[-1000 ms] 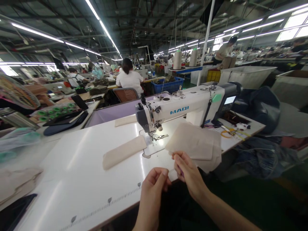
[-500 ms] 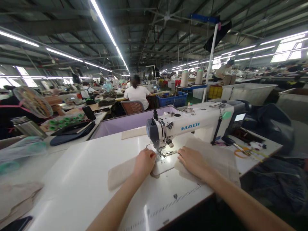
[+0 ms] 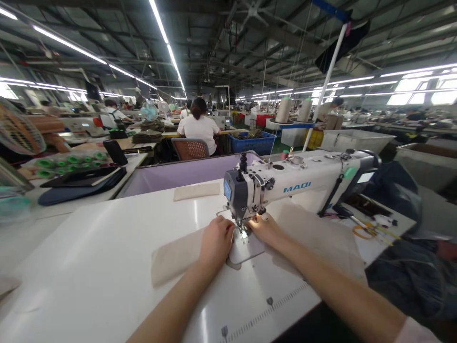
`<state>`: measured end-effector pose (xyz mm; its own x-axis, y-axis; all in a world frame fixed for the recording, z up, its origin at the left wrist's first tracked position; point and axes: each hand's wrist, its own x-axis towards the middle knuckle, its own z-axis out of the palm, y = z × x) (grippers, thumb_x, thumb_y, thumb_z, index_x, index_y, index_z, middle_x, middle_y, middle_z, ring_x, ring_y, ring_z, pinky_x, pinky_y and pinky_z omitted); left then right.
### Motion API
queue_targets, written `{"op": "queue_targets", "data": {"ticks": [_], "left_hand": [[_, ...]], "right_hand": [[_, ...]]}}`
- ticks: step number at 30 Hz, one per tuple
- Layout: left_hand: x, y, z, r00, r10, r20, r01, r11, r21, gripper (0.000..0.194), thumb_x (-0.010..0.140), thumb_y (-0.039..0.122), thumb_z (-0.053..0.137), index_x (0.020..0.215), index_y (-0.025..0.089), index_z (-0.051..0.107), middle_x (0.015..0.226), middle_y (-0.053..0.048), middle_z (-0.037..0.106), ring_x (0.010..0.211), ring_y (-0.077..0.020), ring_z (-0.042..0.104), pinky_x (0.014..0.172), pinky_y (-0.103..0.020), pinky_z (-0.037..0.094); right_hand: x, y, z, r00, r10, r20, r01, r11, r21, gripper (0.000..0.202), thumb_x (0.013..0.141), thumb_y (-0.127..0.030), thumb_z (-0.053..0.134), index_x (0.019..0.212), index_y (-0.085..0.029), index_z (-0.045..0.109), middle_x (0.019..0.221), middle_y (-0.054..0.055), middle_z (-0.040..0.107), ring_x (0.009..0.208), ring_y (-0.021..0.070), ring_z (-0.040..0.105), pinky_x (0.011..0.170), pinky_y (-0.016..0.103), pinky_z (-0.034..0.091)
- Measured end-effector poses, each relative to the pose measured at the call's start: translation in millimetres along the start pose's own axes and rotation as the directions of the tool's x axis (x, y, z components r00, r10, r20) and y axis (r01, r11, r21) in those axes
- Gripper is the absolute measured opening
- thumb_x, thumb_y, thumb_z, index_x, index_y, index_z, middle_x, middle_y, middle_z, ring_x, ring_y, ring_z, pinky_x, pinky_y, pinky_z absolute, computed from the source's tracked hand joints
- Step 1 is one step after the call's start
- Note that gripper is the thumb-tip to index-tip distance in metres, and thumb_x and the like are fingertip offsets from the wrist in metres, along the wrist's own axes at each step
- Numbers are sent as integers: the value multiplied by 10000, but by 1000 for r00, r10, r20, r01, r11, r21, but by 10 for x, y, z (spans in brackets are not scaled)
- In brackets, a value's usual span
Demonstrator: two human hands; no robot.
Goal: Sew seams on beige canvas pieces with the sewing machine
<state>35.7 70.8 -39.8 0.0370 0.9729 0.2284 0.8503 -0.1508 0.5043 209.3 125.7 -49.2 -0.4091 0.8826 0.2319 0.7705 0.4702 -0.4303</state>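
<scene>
A white sewing machine [image 3: 296,183] with a dark head stands on the white table. My left hand [image 3: 217,242] is closed just left of the needle area, thumb and fingertips pressed together; what they pinch is too small to tell. A beige fabric strip [image 3: 174,257] lies beneath that hand and wrist. My right hand [image 3: 267,230] reaches under the machine head by the presser foot [image 3: 244,231], its fingers bent together and partly hidden; what they hold cannot be made out. Under my right forearm spreads a larger beige cloth piece [image 3: 321,233].
Behind the machine head lies another beige strip [image 3: 196,191]. Orange-handled scissors [image 3: 364,231] rest at the table's right end. A purple-lined bin [image 3: 160,176] adjoins the far edge. Thread cones [image 3: 283,112] stand behind the machine. A seated person [image 3: 198,128] is farther off.
My right hand has moved left and inward from the right of the presser foot to close beside the needle. My left hand stays beside it. The view has shifted slightly.
</scene>
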Motion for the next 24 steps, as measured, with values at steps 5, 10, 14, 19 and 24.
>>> {"op": "queue_targets", "data": {"ticks": [5,10,14,19,24], "left_hand": [[37,-21,67,1000,-8,6,8,1000,-19,233,938,166,543,820,198,741,887,-53,684,883,-200,630,791,-295,436],[44,-32,107,1000,-22,13,22,999,-41,215,933,169,564,815,197,740,880,-48,698,891,-203,632,784,-296,426],[45,-29,113,1000,-22,9,22,999,-27,211,934,174,570,816,207,741,878,-43,696,885,-203,628,768,-291,415],[44,-20,116,1000,4,18,-4,1000,-22,210,936,177,575,826,209,750,867,-42,693,868,-200,621,762,-292,412],[42,-4,110,1000,-9,27,9,1000,-18,214,939,188,570,836,208,756,880,-48,701,878,-207,627,765,-301,417]], "right_hand": [[-53,25,99,1000,7,-4,-7,1000,1,278,925,-152,536,736,-231,724,678,13,676,712,178,607,690,265,410],[-76,57,130,999,38,-29,-38,999,7,272,939,-196,520,804,-252,749,654,20,676,732,203,628,665,275,421],[-71,80,158,997,62,-38,-62,998,4,280,944,-224,508,818,-249,757,660,28,683,726,206,633,645,274,430],[-82,182,232,997,77,-29,-77,997,-7,258,931,-244,541,779,-238,749,636,32,662,648,196,608,590,272,412],[-104,261,279,996,80,-31,-80,997,-5,253,933,-254,536,807,-227,754,629,35,650,619,189,597,553,264,390]]}}
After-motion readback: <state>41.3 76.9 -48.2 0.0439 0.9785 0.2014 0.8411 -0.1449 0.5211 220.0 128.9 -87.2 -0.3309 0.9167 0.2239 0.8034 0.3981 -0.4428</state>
